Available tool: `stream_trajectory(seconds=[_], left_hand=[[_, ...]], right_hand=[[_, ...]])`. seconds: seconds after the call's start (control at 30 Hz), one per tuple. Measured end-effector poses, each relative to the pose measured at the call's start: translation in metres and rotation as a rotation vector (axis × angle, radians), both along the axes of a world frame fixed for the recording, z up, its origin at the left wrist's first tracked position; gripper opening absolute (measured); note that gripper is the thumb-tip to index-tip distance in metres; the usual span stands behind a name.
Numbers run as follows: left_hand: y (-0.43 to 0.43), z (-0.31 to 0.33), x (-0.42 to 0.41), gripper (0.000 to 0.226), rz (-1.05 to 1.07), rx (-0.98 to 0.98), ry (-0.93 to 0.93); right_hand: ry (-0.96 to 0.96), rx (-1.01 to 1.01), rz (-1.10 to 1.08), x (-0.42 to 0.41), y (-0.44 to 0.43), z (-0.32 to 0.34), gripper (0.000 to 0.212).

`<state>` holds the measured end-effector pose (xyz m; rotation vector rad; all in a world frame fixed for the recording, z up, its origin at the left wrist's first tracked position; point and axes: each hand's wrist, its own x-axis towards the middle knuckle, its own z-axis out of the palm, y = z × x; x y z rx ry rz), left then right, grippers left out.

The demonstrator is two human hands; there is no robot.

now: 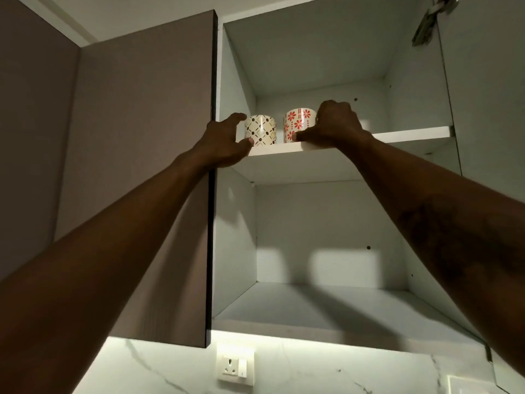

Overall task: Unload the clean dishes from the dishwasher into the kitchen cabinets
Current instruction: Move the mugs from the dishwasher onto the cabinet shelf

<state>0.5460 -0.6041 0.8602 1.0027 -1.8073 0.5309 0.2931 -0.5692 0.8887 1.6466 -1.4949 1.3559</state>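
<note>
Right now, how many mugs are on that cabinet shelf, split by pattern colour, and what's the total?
Brown-patterned mug: 1
Red-flowered mug: 1
Total: 2 mugs, both standing upright side by side on the upper shelf.

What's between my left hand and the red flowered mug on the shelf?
The brown-patterned mug, standing on the shelf right by the left hand, a small gap from the red flowered mug. The head view shows it.
</note>
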Motion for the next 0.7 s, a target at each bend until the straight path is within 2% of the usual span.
stream_trajectory(seconds=[0.17, 0.33, 0.5, 0.7], left_hand=[[0.028, -0.027, 0.005, 0.082, 0.052, 0.029, -0.052], [0.067, -0.060, 0.004, 0.088, 0.038, 0.085, -0.082], [0.120, -0.127, -0.008, 0.081, -0.068, 0.154, -0.117], [0.188, -0.257, -0.014, 0.073, -0.152, 0.344, -0.212]], right_hand=[[0.012, -0.207, 0.085, -0.002, 0.022, -0.037, 0.053], [0.022, -0.305, 0.191, 0.000, 0.069, -0.109, 0.046], [0.013, -0.179, 0.211, 0.009, 0.125, -0.204, 0.050], [-0.012, 0.001, 0.150, 0.031, 0.203, -0.317, 0.050]])
